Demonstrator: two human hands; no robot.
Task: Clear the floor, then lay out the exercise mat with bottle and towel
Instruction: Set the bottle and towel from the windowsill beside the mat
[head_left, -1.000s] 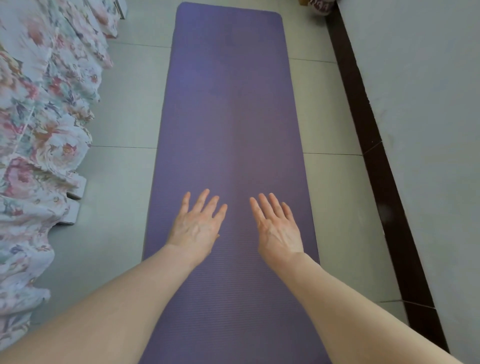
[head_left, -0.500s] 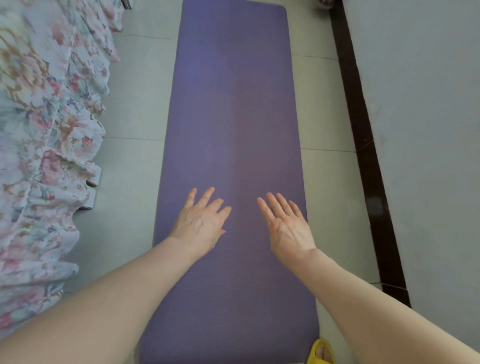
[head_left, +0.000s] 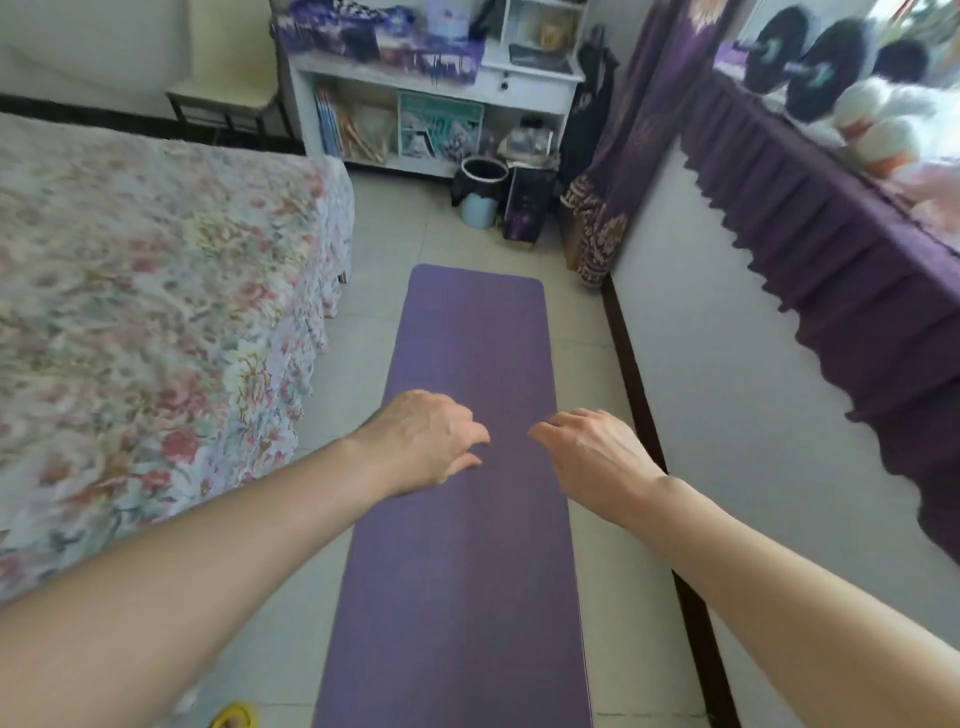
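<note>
Two bare hands hang above a purple mat (head_left: 470, 519) that lies flat and fully unrolled on the tiled floor (head_left: 374, 291), running lengthwise between the floral-covered bed (head_left: 156, 312) and the wall (head_left: 727, 389). The left hand (head_left: 423, 441) and the right hand (head_left: 597, 457) are both empty, fingers loosely curled and released, holding nothing; whether they touch the mat or hover just over it cannot be told.

The floor around the mat looks clear along its length, so the clearing and the laying-out appear done. No bottle and no towel can be made out on or beside the mat, so that part of the job seems still to come. Where those two things are kept is not evident: the white shelf (head_left: 441, 104) at the far end is crowded and blurred, with a bin (head_left: 480, 200) standing below it, well apart from the mat's far edge. A yellow slipper (head_left: 236, 717) shows at the near edge of the floor, just beside the mat's near-left corner.
</note>
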